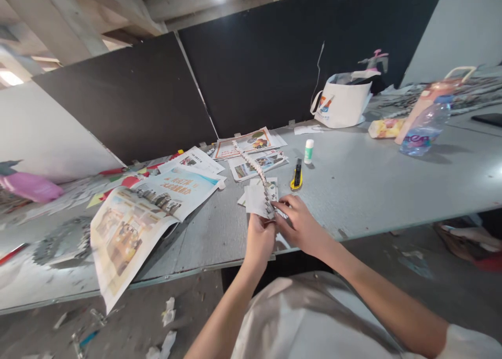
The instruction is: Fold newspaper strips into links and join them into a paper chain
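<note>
Two bare hands meet over a narrow chain of folded paper (257,169) at the near edge of a gray tabletop (376,191), roughly midway along it. The left hand (260,238) is closed on a white piece of paper (255,198) at the chain's near end; the fingertips of the right hand (298,223) touch the chain's right side there, though whether they clamp it or only press cannot be told. The chain curves away toward the far edge, its far end over printed sheets (251,143).

It looks light, springy and dry rather than slippery, likely to bend along its length and easily crushed or pulled apart at the folds. The near end, pinched flat across its sides with the rest supported, seems the safest hold.

Just right of the chain lie a yellow-and-black cutter (297,177) and, farther from the near edge, an upright glue stick (309,151). To the left, an open printed paper (129,228) droops over the near edge, beside a toothed ring (65,244). A white bag (343,102) stands by the far edge, right of the hands.
</note>
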The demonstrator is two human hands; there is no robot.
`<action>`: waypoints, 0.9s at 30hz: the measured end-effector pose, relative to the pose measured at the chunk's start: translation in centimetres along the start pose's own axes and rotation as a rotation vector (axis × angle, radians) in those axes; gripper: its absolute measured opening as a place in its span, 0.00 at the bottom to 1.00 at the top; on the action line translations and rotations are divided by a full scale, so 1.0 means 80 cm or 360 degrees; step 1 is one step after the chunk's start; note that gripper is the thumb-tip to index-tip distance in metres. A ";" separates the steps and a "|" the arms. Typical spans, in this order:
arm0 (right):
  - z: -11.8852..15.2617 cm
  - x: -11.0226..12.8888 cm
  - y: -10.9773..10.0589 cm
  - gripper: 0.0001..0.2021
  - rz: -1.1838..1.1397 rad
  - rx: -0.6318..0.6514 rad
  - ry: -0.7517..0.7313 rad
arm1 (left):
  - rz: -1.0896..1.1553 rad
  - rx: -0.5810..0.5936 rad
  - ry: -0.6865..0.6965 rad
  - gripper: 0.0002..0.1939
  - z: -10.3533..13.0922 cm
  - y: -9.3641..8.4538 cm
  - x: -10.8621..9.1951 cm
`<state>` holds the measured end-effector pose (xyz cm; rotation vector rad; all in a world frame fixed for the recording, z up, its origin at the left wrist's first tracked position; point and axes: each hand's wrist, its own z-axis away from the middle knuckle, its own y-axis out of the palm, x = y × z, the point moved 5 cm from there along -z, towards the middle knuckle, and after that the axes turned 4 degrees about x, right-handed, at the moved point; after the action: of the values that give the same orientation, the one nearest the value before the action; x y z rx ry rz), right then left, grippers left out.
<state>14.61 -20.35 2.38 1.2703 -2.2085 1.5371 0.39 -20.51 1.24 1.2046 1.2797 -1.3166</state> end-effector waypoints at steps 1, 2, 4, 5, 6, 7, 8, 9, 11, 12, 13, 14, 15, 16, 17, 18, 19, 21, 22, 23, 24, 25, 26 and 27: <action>0.000 0.002 0.000 0.20 0.0055 0.0023 -0.0028 | 0.0204 -0.0036 -0.0094 0.25 0.007 0.000 0.005; -0.001 0.004 0.000 0.20 0.0098 0.0057 -0.0049 | 0.0369 -0.0064 -0.0196 0.26 0.015 0.001 0.009; -0.001 0.008 0.002 0.20 0.0137 0.0142 -0.0089 | 0.0572 -0.0083 -0.0297 0.29 0.031 0.004 0.012; -0.002 0.010 0.003 0.19 0.0135 0.0183 -0.0109 | 0.0641 -0.0092 -0.0283 0.29 0.037 0.004 0.010; -0.002 0.012 0.005 0.18 0.0119 0.0219 -0.0129 | 0.0706 -0.0107 -0.0250 0.29 0.043 0.004 0.008; -0.002 0.014 0.008 0.18 0.0092 0.0250 -0.0146 | 0.0767 -0.0122 -0.0217 0.29 0.048 0.004 0.006; -0.002 0.015 0.010 0.17 0.0057 0.0277 -0.0160 | 0.0823 -0.0137 -0.0195 0.30 0.053 0.004 0.006; -0.003 0.016 0.012 0.16 0.0017 0.0307 -0.0172 | 0.0870 -0.0148 -0.0194 0.30 0.057 0.003 0.006; -0.004 0.019 0.017 0.15 -0.0058 0.0392 -0.0206 | 0.0928 -0.0163 -0.0226 0.32 0.062 0.003 0.011; -0.005 0.020 0.019 0.15 -0.0086 0.0439 -0.0222 | 0.0939 -0.0168 -0.0235 0.32 0.065 0.002 0.013; -0.006 0.021 0.020 0.15 -0.0105 0.0484 -0.0234 | 0.0939 -0.0164 -0.0234 0.32 0.066 0.002 0.016; -0.007 0.022 0.020 0.16 -0.0115 0.0521 -0.0243 | 0.0936 -0.0144 -0.0223 0.32 0.067 0.002 0.017; -0.008 0.022 0.020 0.16 -0.0120 0.0551 -0.0248 | 0.0936 -0.0115 -0.0208 0.31 0.069 0.003 0.018; -0.008 0.023 0.020 0.17 -0.0124 0.0573 -0.0250 | 0.0948 -0.0088 -0.0196 0.31 0.070 0.004 0.019; -0.009 0.023 0.019 0.17 -0.0128 0.0593 -0.0250 | 0.0975 -0.0067 -0.0197 0.29 0.073 0.006 0.020; -0.009 0.023 0.019 0.18 -0.0131 0.0611 -0.0248 | 0.1021 -0.0059 -0.0217 0.27 0.076 0.008 0.021; -0.010 0.022 0.019 0.18 -0.0132 0.0625 -0.0244 | 0.1081 -0.0057 -0.0249 0.25 0.081 0.010 0.022; -0.009 0.022 0.017 0.18 -0.0128 0.0645 -0.0232 | 0.1220 -0.0037 -0.0340 0.21 0.092 0.016 0.025; -0.009 0.022 0.016 0.18 -0.0124 0.0656 -0.0229 | 0.1286 -0.0008 -0.0393 0.20 0.098 0.019 0.027; -0.009 0.022 0.015 0.18 -0.0119 0.0670 -0.0230 | 0.1333 0.0030 -0.0455 0.20 0.105 0.023 0.030; -0.009 0.022 0.014 0.19 -0.0114 0.0687 -0.0235 | 0.1356 0.0077 -0.0527 0.21 0.111 0.025 0.032; -0.010 0.022 0.013 0.20 -0.0108 0.0710 -0.0246 | 0.1349 0.0114 -0.0592 0.22 0.116 0.026 0.033; -0.010 0.022 0.012 0.21 -0.0100 0.0732 -0.0256 | 0.1306 0.0164 -0.0650 0.23 0.119 0.025 0.034; -0.011 0.022 0.011 0.22 -0.0093 0.0752 -0.0267 | 0.1229 0.0216 -0.0669 0.24 0.121 0.021 0.031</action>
<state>12.64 -20.47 3.17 1.6252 -1.9367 2.0786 1.31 -30.20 -1.58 1.2460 0.3548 -0.9978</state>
